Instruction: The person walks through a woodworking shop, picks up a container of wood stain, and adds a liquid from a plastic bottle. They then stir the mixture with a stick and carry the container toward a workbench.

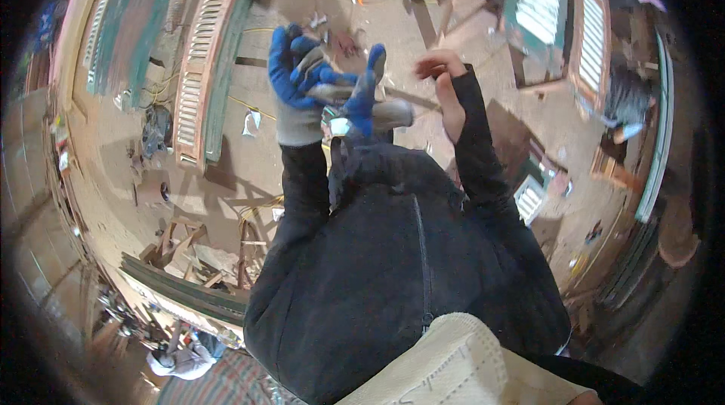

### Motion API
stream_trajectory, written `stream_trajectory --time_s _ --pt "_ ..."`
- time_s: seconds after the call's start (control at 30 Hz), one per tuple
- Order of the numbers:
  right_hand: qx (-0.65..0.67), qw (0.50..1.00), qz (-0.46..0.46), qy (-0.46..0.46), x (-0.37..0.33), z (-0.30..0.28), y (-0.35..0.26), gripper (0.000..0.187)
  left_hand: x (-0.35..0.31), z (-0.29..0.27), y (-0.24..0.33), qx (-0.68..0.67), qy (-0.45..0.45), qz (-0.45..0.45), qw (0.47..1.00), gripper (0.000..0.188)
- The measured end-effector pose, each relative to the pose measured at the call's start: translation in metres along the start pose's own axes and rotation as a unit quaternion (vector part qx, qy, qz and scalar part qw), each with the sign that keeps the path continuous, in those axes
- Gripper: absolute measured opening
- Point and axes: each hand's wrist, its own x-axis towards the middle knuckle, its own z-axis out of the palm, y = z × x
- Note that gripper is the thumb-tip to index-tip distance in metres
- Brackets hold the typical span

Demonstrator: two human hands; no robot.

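My left hand [293, 82] wears a blue and grey work glove and is raised in front of my dark jacket. It grips a second blue and grey glove [364, 95], which hangs loose with its fingers pointing up. My right hand [445, 88] is bare, lifted just right of the loose glove, its fingers slightly curled and holding nothing. A small gap separates it from the glove. Both dark sleeves rise from my chest toward the hands.
A long louvered wooden shutter [205, 65] lies on the dusty floor at left, and green shutters [540, 5] stand at upper right. Wood offcuts [189, 246] are piled at lower left. One person [181, 360] crouches at the bottom left, another person [623, 103] at right.
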Motion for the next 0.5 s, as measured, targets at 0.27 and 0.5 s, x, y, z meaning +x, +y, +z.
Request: stream_trajectory --time_s 0.27,0.5 --pt "-0.103 0.988 0.064 0.096 0.098 -0.06 0.076 0.052 0.135 -0.018 0.06 -0.071 0.108 0.057 0.99 0.03" --pt "-0.341 0.909 0.13 0.2 0.181 -0.108 0.09 0.032 0.161 -0.178 0.099 0.257 0.295 0.176 0.903 0.011"
